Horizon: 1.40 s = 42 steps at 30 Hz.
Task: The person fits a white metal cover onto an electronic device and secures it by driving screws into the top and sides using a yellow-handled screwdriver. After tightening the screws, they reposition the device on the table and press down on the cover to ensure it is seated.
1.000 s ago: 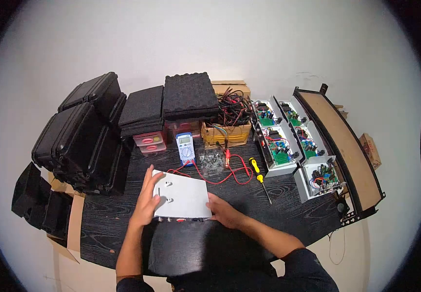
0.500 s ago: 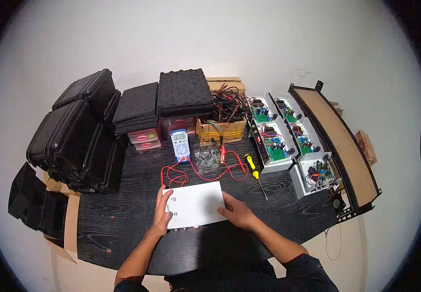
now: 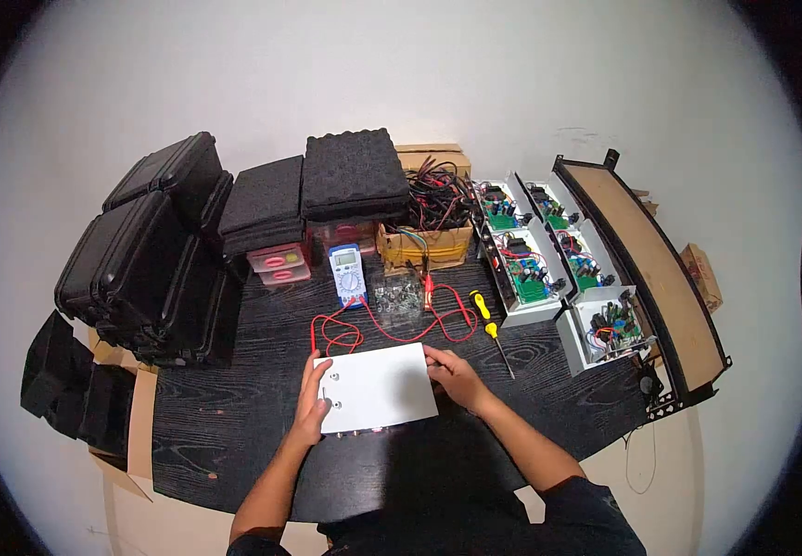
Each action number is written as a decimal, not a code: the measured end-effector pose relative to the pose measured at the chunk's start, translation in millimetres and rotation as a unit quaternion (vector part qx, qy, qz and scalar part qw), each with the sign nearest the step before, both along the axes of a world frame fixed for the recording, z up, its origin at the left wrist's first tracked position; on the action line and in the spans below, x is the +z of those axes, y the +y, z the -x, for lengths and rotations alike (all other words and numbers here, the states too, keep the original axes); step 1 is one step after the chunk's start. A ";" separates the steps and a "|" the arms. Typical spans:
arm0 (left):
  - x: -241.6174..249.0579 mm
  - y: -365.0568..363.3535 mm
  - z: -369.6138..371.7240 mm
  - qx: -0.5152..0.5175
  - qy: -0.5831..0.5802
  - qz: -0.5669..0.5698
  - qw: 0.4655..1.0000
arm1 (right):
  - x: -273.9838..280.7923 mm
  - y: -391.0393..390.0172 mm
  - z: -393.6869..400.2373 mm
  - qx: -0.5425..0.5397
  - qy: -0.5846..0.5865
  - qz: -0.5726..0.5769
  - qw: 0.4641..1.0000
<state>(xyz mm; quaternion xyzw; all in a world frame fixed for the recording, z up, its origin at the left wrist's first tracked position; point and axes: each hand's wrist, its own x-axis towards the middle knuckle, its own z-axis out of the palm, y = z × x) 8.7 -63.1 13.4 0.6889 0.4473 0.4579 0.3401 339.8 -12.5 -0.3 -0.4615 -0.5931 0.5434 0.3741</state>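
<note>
A flat white metal box (image 3: 382, 389) lies near the front of the dark table, two round fittings on its left part and small connectors along its front edge. My left hand (image 3: 309, 408) grips its left side, with the thumb on top. At the box's back right corner is my right hand (image 3: 455, 378), its fingers bent around the edge. Behind the box stands a blue and white multimeter (image 3: 347, 278) with red leads (image 3: 401, 341). To the right lies a yellow screwdriver (image 3: 491, 330).
Black cases (image 3: 127, 255) are stacked at the left. Foam sheets (image 3: 353, 176) rest on red drawers (image 3: 282, 263). A carton (image 3: 424, 250) holds cables. Open white boxes with circuit boards (image 3: 523, 275) stand at the right, beside a long black-framed panel (image 3: 647, 269).
My right hand has shifted up the box's right side, from the middle of the edge to the back corner. The whole view has moved slightly.
</note>
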 end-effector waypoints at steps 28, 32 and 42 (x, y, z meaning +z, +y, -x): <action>5.4 12.1 -41.3 -0.173 0.126 -0.067 0.975 | 23.8 -41.9 -97.0 -0.168 -0.412 -0.277 0.852; 10.6 10.7 -39.0 -0.176 0.140 -0.065 0.972 | 11.2 -17.4 -95.3 -0.146 -0.442 -0.266 0.844; 13.3 11.2 -37.7 -0.163 0.182 -0.059 0.968 | 27.6 49.0 -59.1 -0.175 -0.443 -0.177 0.862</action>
